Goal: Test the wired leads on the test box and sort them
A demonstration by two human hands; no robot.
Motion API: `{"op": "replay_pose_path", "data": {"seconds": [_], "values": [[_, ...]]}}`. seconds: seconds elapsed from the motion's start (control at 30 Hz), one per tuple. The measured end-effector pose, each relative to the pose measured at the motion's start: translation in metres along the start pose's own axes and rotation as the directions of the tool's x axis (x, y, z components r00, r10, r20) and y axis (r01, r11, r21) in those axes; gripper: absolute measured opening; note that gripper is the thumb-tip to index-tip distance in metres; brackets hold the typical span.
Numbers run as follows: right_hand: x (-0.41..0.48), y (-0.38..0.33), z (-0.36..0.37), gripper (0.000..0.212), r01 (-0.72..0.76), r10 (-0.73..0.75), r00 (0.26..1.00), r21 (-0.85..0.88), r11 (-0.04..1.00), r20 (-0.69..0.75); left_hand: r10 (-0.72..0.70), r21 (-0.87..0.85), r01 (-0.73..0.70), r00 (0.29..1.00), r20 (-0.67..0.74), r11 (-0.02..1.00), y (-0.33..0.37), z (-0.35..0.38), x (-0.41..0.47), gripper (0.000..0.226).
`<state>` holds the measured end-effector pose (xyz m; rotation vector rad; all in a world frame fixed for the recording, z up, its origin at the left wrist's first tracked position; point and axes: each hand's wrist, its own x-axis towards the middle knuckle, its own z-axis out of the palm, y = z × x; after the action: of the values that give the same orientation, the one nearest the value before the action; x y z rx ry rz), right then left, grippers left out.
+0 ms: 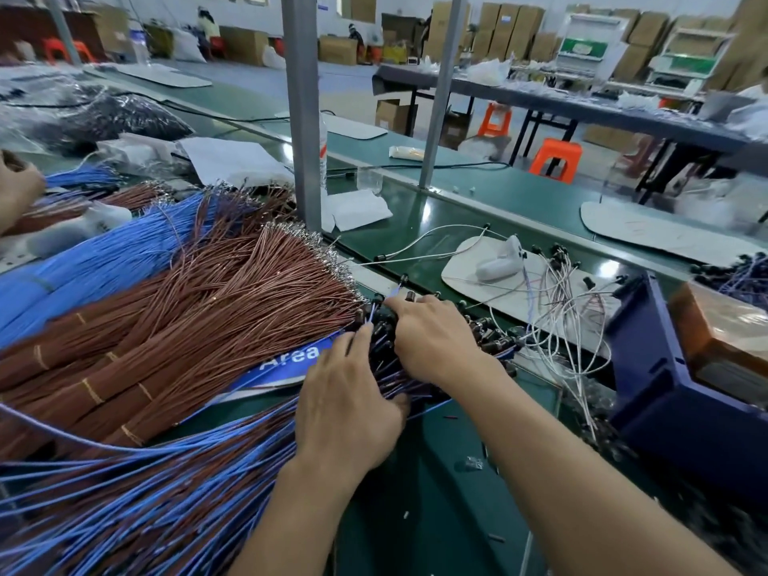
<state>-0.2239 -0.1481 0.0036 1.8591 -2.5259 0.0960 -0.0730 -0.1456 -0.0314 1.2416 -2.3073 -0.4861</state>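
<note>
The long green desk (519,193) fills most of the view. From 8 to 10 o'clock lies a very big heap of brown wires (208,318), tied in bunches with thin bands. Past it at 9 o'clock is a thick bunch of blue wires (83,272). At 7 o'clock the leads (145,492), blue and brown mixed, fan out over the near desk and run up to the middle, where both hands are. At 3 o'clock stands a dark blue bin (648,367). A brown block (723,326) in clear wrap sits at its top, and I cannot tell what else is inside. At 1 o'clock a white mat (461,276) lies flat on the desk, and thin white leads (557,318) trail from it toward the bin. The left hand (349,409) lies on the mixed leads in the middle, its fingers (357,338) mostly straight and close together, pressing down. The right hand (432,338) is just beside it, at its 1 o'clock. Its fingers (415,303) are bent down into a heap of black ends (490,338), and I cannot tell if they clamp one. A blue sign (286,363) with the word "Area" peeks out from under the wires at the left hand's 10 o'clock. Another person's hand (16,185) shows at 10 o'clock
</note>
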Motion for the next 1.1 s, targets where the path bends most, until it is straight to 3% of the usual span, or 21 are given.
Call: {"op": "replay_pose_path", "data": {"seconds": [0.2, 0.3, 0.4, 0.5, 0.73, 0.83, 0.93, 1.03, 1.1], "values": [[-0.031, 0.016, -0.004, 0.056, 0.069, -0.069, 0.998, -0.021, 0.997, -0.005, 0.077, -0.072, -0.074, 0.996, 0.042, 0.995, 0.011, -0.008, -0.008, 0.069], [-0.040, 0.025, -0.009, 0.050, 0.044, -0.045, 0.997, 0.017, 0.999, 0.060, 0.078, -0.163, -0.074, 0.997, 0.023, 0.984, 0.015, -0.012, -0.012, 0.049], [-0.035, 0.030, -0.020, 0.053, -0.139, 0.131, 0.990, 0.294, 0.946, 0.049, 0.033, -0.146, -0.047, 0.995, -0.097, 0.988, 0.019, -0.010, -0.009, 0.045], [-0.017, 0.038, -0.026, 0.060, -0.199, 0.291, 0.943, 0.431, 0.880, -0.159, -0.019, -0.024, 0.017, 0.998, -0.065, 1.000, 0.016, -0.003, -0.002, 0.059], [0.032, 0.040, -0.012, 0.068, -0.242, 0.236, 0.970, 0.289, 0.926, 0.057, 0.049, 0.084, -0.053, 0.998, 0.050, 0.995, 0.013, 0.014, 0.002, 0.077], [0.052, 0.033, -0.007, 0.051, -0.170, 0.144, 0.980, 0.197, 0.966, 0.137, 0.057, 0.123, -0.063, 0.997, 0.052, 0.990, 0.014, 0.016, 0.004, 0.066], [0.061, 0.032, -0.006, 0.030, -0.095, 0.092, 0.990, 0.017, 0.995, 0.110, 0.053, 0.118, -0.058, 0.997, 0.049, 0.991, 0.013, 0.015, 0.003, 0.057], [0.061, 0.035, -0.005, 0.029, -0.050, 0.068, 0.991, -0.158, 0.986, 0.114, 0.040, 0.099, -0.045, 0.998, 0.049, 0.994, 0.015, 0.014, 0.004, 0.058], [0.059, 0.037, -0.003, 0.032, -0.040, 0.062, 0.991, -0.184, 0.982, 0.117, 0.039, 0.081, -0.042, 0.998, 0.045, 0.996, 0.014, 0.014, 0.004, 0.060]]}}
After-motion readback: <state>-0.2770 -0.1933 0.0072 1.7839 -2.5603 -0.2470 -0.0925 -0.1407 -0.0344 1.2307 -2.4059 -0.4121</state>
